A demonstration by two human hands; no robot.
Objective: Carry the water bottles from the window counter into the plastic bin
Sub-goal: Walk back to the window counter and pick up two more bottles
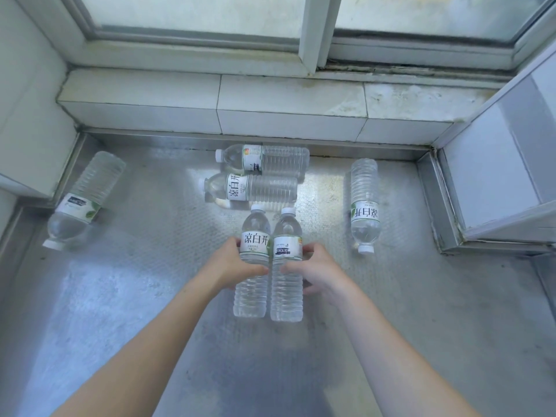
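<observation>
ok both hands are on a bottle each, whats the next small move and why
Probably lift both together and turn toward the bin, which is out of view. The left hand wraps the left bottle and the right hand the right bottle, so both look secured.

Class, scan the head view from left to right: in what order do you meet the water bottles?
Lying bottle by the left wall → bottle in the left hand → bottle in the right hand → lying bottle at right. The two stacked behind overlap, so they are omitted.
</observation>
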